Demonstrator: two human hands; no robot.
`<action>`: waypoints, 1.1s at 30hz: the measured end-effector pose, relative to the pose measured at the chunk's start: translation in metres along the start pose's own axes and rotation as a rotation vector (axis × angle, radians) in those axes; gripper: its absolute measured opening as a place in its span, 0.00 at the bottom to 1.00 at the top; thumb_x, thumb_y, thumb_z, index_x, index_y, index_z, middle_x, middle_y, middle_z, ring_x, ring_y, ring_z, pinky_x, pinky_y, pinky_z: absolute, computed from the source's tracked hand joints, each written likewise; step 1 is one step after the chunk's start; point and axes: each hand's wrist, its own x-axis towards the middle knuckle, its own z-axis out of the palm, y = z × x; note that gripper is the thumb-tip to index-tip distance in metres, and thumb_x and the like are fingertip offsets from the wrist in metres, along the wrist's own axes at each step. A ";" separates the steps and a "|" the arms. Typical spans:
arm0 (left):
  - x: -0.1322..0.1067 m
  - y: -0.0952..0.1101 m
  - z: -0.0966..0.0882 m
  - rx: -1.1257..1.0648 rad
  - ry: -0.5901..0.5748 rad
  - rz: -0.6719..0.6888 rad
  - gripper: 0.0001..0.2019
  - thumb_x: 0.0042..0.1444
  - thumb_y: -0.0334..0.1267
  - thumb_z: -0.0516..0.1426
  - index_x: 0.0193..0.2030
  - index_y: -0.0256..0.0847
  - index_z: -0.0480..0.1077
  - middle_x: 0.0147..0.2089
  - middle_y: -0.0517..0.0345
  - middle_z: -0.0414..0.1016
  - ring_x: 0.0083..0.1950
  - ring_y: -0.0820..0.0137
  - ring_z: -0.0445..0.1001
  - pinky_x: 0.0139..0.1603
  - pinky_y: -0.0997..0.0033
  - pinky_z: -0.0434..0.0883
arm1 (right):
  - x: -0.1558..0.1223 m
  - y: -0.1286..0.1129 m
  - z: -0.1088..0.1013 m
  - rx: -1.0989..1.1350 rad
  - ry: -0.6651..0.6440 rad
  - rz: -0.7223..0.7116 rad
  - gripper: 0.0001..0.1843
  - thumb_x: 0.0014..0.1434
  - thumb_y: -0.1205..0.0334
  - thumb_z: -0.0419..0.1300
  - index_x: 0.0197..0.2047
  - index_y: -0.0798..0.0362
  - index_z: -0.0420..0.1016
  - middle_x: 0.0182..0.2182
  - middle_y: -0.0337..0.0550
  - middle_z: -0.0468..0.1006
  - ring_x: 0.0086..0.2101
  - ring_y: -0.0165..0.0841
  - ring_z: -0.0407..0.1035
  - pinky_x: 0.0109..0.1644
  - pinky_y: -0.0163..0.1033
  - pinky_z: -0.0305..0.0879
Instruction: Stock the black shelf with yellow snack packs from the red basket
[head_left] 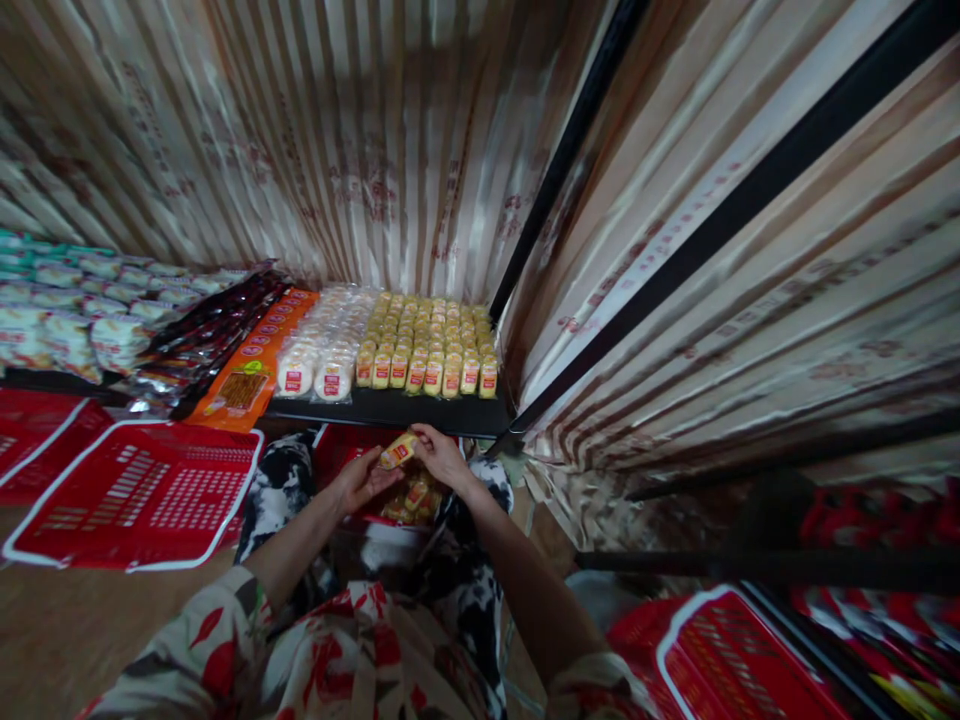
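Note:
Between my two hands is a small yellow packaged snack cake (397,451) with a red and white label. My left hand (362,481) pinches its left end, fingers curled and palm turned up. The fingers of my right hand (442,457) close on its upper right end. Just below, several similar yellow packets (418,496) lie in a red basket (337,448) between my knees. My hands and legs hide part of this basket. Ahead, rows of the same yellow packets (431,345) stand on a black shelf (390,408).
Left of the yellow rows are round white packaged cakes (315,345), an orange snack bag (251,365), dark shiny packets (214,325) and white bags (82,310). An empty red basket (150,490) sits at left, another basket (735,660) at lower right. Black posts (570,150) and a pleated curtain (360,150) stand behind.

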 end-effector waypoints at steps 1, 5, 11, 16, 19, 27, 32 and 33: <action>-0.002 0.002 0.001 0.027 0.006 0.006 0.16 0.63 0.39 0.48 0.44 0.24 0.66 0.26 0.45 0.75 0.27 0.67 0.77 0.25 0.76 0.75 | 0.000 0.000 0.000 0.024 0.014 0.033 0.19 0.57 0.63 0.55 0.52 0.48 0.67 0.33 0.38 0.76 0.31 0.29 0.72 0.37 0.35 0.68; -0.008 0.012 0.005 0.146 -0.005 0.103 0.11 0.61 0.37 0.50 0.37 0.29 0.68 0.25 0.49 0.75 0.25 0.71 0.76 0.26 0.78 0.74 | -0.005 0.002 0.004 0.238 0.052 0.190 0.22 0.58 0.62 0.54 0.56 0.49 0.62 0.28 0.35 0.72 0.28 0.27 0.72 0.32 0.32 0.67; -0.004 0.023 0.015 0.418 -0.050 0.346 0.04 0.51 0.32 0.60 0.32 0.33 0.70 0.24 0.57 0.74 0.22 0.77 0.71 0.24 0.81 0.68 | -0.015 0.005 0.012 0.443 0.115 0.294 0.20 0.57 0.58 0.55 0.53 0.50 0.64 0.26 0.37 0.74 0.26 0.30 0.74 0.28 0.33 0.68; 0.010 0.030 0.030 0.575 -0.065 0.506 0.10 0.43 0.38 0.65 0.29 0.34 0.71 0.24 0.58 0.74 0.22 0.77 0.69 0.22 0.80 0.65 | -0.019 0.008 0.014 0.493 0.080 0.290 0.16 0.56 0.57 0.55 0.47 0.52 0.67 0.28 0.38 0.75 0.28 0.32 0.74 0.30 0.35 0.70; 0.018 0.033 0.042 0.654 -0.065 0.540 0.09 0.44 0.38 0.64 0.28 0.35 0.71 0.22 0.60 0.73 0.20 0.77 0.67 0.22 0.79 0.64 | -0.021 0.008 0.010 0.431 0.065 0.246 0.15 0.56 0.58 0.54 0.45 0.54 0.68 0.30 0.41 0.76 0.29 0.31 0.73 0.33 0.36 0.70; 0.041 0.032 0.088 0.861 -0.034 0.800 0.10 0.46 0.33 0.61 0.38 0.38 0.70 0.26 0.62 0.71 0.27 0.74 0.69 0.30 0.77 0.66 | -0.026 -0.002 -0.028 -0.257 0.569 -0.020 0.24 0.55 0.59 0.55 0.55 0.55 0.65 0.48 0.53 0.69 0.40 0.36 0.68 0.52 0.45 0.64; 0.051 0.029 0.123 1.076 -0.008 0.945 0.10 0.48 0.33 0.59 0.39 0.39 0.70 0.29 0.61 0.71 0.30 0.73 0.68 0.36 0.75 0.66 | -0.017 -0.007 -0.045 -0.305 0.581 -0.039 0.26 0.57 0.57 0.54 0.58 0.55 0.62 0.44 0.50 0.69 0.33 0.32 0.68 0.44 0.41 0.67; 0.052 0.029 0.129 1.098 -0.009 0.964 0.10 0.49 0.33 0.59 0.40 0.40 0.70 0.29 0.61 0.71 0.30 0.73 0.68 0.37 0.75 0.66 | -0.014 -0.006 -0.047 -0.311 0.583 -0.030 0.25 0.57 0.57 0.53 0.58 0.54 0.62 0.44 0.49 0.69 0.32 0.32 0.68 0.42 0.41 0.67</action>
